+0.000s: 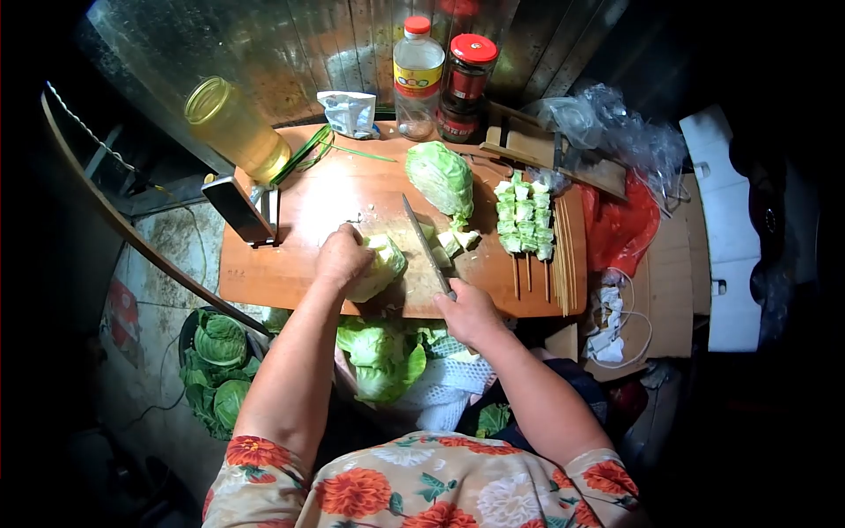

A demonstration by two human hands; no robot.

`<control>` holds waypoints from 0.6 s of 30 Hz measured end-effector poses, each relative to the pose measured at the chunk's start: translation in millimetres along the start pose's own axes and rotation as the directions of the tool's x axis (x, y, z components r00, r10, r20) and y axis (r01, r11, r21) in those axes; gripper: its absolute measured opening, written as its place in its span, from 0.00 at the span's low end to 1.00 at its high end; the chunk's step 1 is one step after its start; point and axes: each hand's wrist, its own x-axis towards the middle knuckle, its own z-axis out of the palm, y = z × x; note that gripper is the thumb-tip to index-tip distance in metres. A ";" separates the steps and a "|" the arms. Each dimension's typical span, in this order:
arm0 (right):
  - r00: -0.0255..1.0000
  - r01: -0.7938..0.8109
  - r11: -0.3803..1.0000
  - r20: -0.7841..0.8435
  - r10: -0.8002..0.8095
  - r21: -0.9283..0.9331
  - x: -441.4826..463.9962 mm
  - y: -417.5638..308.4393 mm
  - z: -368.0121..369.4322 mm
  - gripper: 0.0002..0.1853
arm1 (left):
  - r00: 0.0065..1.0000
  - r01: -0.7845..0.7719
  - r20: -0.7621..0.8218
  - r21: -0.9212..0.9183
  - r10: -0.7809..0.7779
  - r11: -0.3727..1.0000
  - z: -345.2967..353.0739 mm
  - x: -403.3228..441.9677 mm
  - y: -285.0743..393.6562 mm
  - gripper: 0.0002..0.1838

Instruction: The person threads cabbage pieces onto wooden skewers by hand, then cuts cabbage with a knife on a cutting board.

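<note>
My left hand (345, 256) is closed on a cut piece of cabbage (381, 267) at the front of the wooden board (308, 282). In my right hand (471, 310) is a knife (423, 239), its blade pointing up and away across the board, just right of that piece. Small cabbage chunks (451, 243) lie beside the blade. Behind them rests a larger piece of cabbage (440, 179). To the right are several wooden skewers threaded with cabbage (525, 216), and a bundle of bare skewers (564, 255) lies along the board's right side.
A phone (238, 209) stands at the board's left, near a tilted jar of yellowish liquid (238, 132). A clear bottle (417, 84) and red-lidded jar (471, 70) stand at the back. Cabbages fill a basin (217, 361) at lower left; another cabbage (378, 356) sits below the board.
</note>
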 end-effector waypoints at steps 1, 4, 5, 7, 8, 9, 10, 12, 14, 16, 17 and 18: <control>1.000 -0.008 1.000 0.011 0.008 0.010 0.4 1.7 1.7 0.19 | 1.000 0.002 -0.001 0.001 -0.002 1.000 -1.4 -0.3 1.4 0.16; 0.999 0.008 1.000 0.038 -0.007 -0.026 -8.4 -8.7 -1.7 0.21 | 0.999 -0.004 0.046 0.028 0.002 1.000 -2.4 -0.4 3.8 0.17; 0.998 0.034 0.997 0.052 -0.030 -0.073 -14.4 -15.7 -5.0 0.22 | 0.999 0.001 0.045 0.040 -0.002 0.999 -1.3 -0.4 4.2 0.17; 0.995 0.069 0.997 0.071 -0.066 -0.041 -26.9 -24.9 -8.5 0.22 | 0.999 0.006 0.045 0.053 -0.008 0.999 -0.5 -0.8 5.7 0.17; 0.991 0.105 0.994 0.086 -0.104 -0.008 -31.2 -26.2 -7.9 0.23 | 0.999 0.007 0.045 0.061 -0.010 0.998 -1.5 -1.4 7.1 0.17; 0.984 0.163 0.986 0.073 -0.164 0.021 -34.9 -25.7 -5.5 0.23 | 0.999 0.008 0.046 0.070 -0.011 0.998 -2.0 -2.0 7.4 0.17; 0.984 0.162 0.986 0.073 -0.164 0.023 -40.0 -26.9 -4.8 0.23 | 0.999 0.009 0.046 0.072 -0.012 0.997 -0.9 -1.6 6.5 0.17; 0.974 0.211 0.977 0.091 -0.208 -0.023 -53.0 -34.0 -7.6 0.23 | 1.000 -0.011 0.014 0.060 0.011 0.998 3.0 0.7 3.4 0.18; 0.971 0.220 0.975 0.102 -0.218 -0.009 -56.4 -33.8 -7.4 0.22 | 1.000 -0.003 0.017 0.053 0.002 0.999 6.2 3.1 0.6 0.19; 0.954 0.289 0.957 0.086 -0.288 -0.006 -53.4 -24.3 -1.7 0.21 | 1.000 0.006 0.022 0.046 -0.007 0.999 5.6 3.6 0.7 0.19; 0.955 0.287 0.958 0.087 -0.285 -0.005 -52.5 -22.1 -1.1 0.21 | 0.999 -0.002 0.039 0.055 0.000 0.999 4.1 3.5 0.9 0.20; 0.955 0.282 0.959 0.102 -0.279 -0.009 -51.3 -20.7 -1.4 0.19 | 0.998 -0.010 0.055 0.063 0.007 0.998 3.2 3.3 1.0 0.20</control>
